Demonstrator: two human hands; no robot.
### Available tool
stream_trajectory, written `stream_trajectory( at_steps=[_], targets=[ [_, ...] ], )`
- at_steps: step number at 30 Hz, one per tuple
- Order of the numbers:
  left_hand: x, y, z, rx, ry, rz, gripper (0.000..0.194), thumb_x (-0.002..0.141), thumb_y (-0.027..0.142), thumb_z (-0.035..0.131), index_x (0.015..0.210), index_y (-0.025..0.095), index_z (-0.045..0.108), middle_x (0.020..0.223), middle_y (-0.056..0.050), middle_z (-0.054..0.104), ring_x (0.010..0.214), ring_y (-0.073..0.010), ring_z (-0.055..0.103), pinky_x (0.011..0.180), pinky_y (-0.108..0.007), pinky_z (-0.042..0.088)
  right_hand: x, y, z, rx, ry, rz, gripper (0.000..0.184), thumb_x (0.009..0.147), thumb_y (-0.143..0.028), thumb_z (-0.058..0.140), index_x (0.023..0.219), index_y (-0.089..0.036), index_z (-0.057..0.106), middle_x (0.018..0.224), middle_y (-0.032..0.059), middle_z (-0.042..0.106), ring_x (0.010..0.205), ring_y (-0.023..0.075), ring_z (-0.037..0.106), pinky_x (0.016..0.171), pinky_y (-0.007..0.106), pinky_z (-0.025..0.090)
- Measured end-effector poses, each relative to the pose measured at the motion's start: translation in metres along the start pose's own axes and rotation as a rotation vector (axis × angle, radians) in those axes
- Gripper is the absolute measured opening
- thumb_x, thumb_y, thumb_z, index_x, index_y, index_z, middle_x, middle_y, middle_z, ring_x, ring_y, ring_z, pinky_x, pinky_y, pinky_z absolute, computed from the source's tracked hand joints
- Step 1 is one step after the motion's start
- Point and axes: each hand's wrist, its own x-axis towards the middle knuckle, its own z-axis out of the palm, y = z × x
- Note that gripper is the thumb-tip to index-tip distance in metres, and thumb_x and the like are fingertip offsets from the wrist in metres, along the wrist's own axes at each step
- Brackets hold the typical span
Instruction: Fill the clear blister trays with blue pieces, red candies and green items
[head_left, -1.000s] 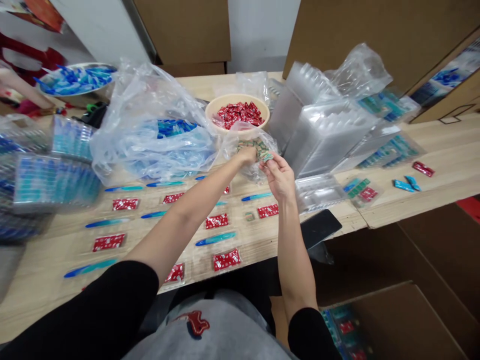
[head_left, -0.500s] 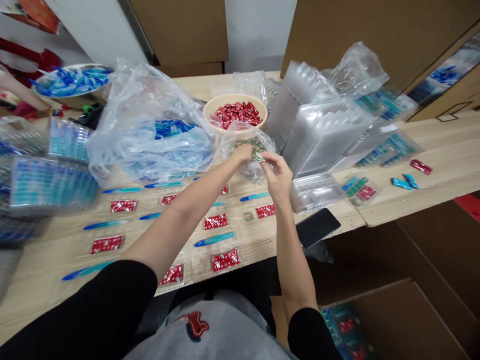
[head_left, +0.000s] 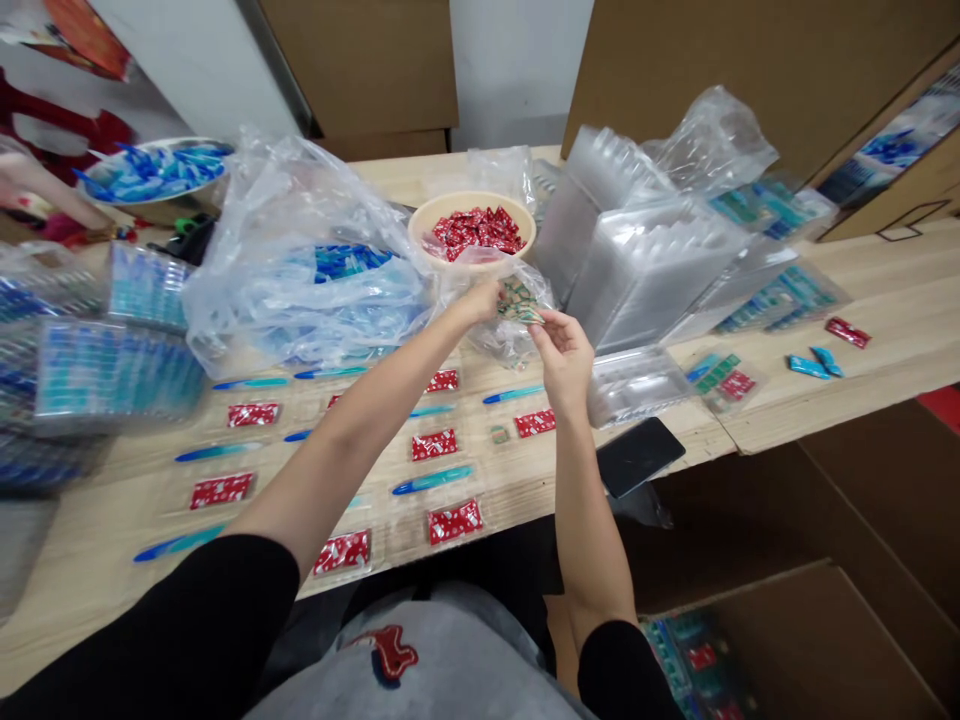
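Note:
My left hand point(head_left: 487, 299) reaches into a clear plastic bag point(head_left: 499, 345) of small green-and-tan pieces point(head_left: 516, 297). Its fingers look bunched together, partly hidden among the pieces. At the bag's right side my right hand point(head_left: 566, 360) is closed, pinching a few small green-and-tan pieces point(head_left: 534, 318) between thumb and fingers. Nearer me, clear plastic trays lie in rows; many hold a blue pen point(head_left: 433, 480) and a red dotted packet point(head_left: 454, 522). One small green-and-tan piece point(head_left: 499, 434) lies in a tray beside another red packet point(head_left: 535, 424).
Behind the bag stands a cream bowl point(head_left: 417, 222) of red packets. A plastic bag point(head_left: 300, 300) of blue pens is left, beyond stacked pen packs point(head_left: 112, 370). Clear tray stacks point(head_left: 652, 270) rise on the right, near a black phone point(head_left: 640, 456). An open carton point(head_left: 817, 640) sits below.
My left hand has shifted slightly right, closer to my right hand, uncovering more of the pieces. My right hand has moved slightly right and down, still pinching. The whole view has shifted a little.

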Motion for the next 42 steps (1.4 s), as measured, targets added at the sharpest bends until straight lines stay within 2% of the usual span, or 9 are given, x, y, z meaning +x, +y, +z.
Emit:
stream_trajectory(
  at_steps=[2,5,8,12,17,29,33,37,42],
  targets=[
    [-0.011,0.006,-0.004,-0.024,0.032,0.002,0.010,0.066,0.005,0.061,0.070,0.014,0.063,0.067,-0.002,0.063,0.076,-0.0184,0.062,0.079,-0.031,0.050,0.001,0.008,-0.003,0.038,0.030,0.108,0.028,0.071,-0.039,0.073,0.090,-0.022,0.062,0.088,0.0015,0.068,0.083,0.0159,0.064,0.084,0.034,0.053],
    [-0.036,0.016,-0.009,-0.236,0.078,0.060,0.021,0.070,0.006,0.060,0.090,0.014,0.063,0.082,-0.001,0.065,0.079,-0.0133,0.062,0.079,-0.027,0.050,0.002,0.015,-0.007,0.083,-0.001,0.221,0.035,0.065,-0.044,0.077,0.088,-0.022,0.062,0.086,0.0004,0.068,0.079,0.0148,0.063,0.078,0.032,0.054],
    [-0.062,0.027,-0.015,-0.432,0.064,0.098,0.026,0.072,0.009,0.064,0.097,0.014,0.061,0.084,0.000,0.064,0.079,-0.0110,0.061,0.078,-0.024,0.050,0.003,0.016,-0.005,0.101,-0.081,0.226,0.035,0.063,-0.043,0.079,0.088,-0.022,0.064,0.083,-0.0006,0.068,0.077,0.0136,0.063,0.075,0.029,0.054],
    [-0.084,0.043,-0.021,-0.405,0.020,0.163,0.024,0.075,0.010,0.065,0.099,0.015,0.061,0.088,-0.001,0.063,0.084,-0.0113,0.061,0.083,-0.026,0.050,0.007,0.015,0.004,0.075,-0.123,0.167,0.039,0.064,-0.048,0.079,0.089,-0.022,0.064,0.084,0.0001,0.068,0.079,0.0142,0.064,0.075,0.029,0.055],
    [-0.094,0.055,-0.024,-0.271,0.007,0.225,0.025,0.080,0.008,0.060,0.103,0.015,0.062,0.093,-0.003,0.065,0.090,-0.0129,0.062,0.087,-0.028,0.049,0.007,0.016,0.009,0.010,-0.090,0.097,0.041,0.066,-0.054,0.076,0.090,-0.021,0.065,0.087,0.0018,0.070,0.081,0.0154,0.066,0.079,0.032,0.056],
    [-0.097,0.056,-0.016,-0.214,0.061,0.234,0.027,0.085,0.012,0.057,0.111,0.016,0.061,0.110,-0.007,0.068,0.103,-0.0156,0.062,0.092,-0.029,0.047,0.011,0.024,0.007,-0.046,-0.107,0.059,0.039,0.073,-0.049,0.072,0.102,-0.023,0.071,0.094,0.0016,0.072,0.081,0.0169,0.067,0.084,0.039,0.056],
    [-0.108,0.047,-0.031,0.014,0.163,0.130,0.018,0.089,0.019,0.055,0.104,0.018,0.064,0.122,-0.006,0.064,0.117,-0.0184,0.056,0.101,-0.032,0.041,0.018,0.041,0.002,-0.221,-0.052,0.064,0.035,0.068,-0.048,0.076,0.090,-0.021,0.070,0.082,0.0010,0.069,0.078,0.0175,0.065,0.082,0.037,0.055],
    [-0.143,0.021,-0.055,0.163,0.199,0.013,0.015,0.090,0.024,0.052,0.084,0.018,0.064,0.118,-0.006,0.065,0.115,-0.0189,0.055,0.104,-0.033,0.036,0.019,0.045,-0.001,-0.257,-0.080,0.071,0.028,0.069,-0.043,0.077,0.082,-0.020,0.066,0.079,0.0004,0.066,0.079,0.0168,0.064,0.079,0.034,0.054],
    [-0.200,-0.008,-0.073,0.197,0.206,-0.033,0.014,0.087,0.022,0.050,0.084,0.017,0.063,0.124,-0.007,0.062,0.118,-0.0200,0.053,0.105,-0.034,0.035,-0.019,0.032,-0.006,-0.143,-0.103,0.127,0.025,0.074,-0.040,0.073,0.091,-0.022,0.065,0.086,-0.0001,0.066,0.081,0.0143,0.064,0.075,0.032,0.054]
  ],
)
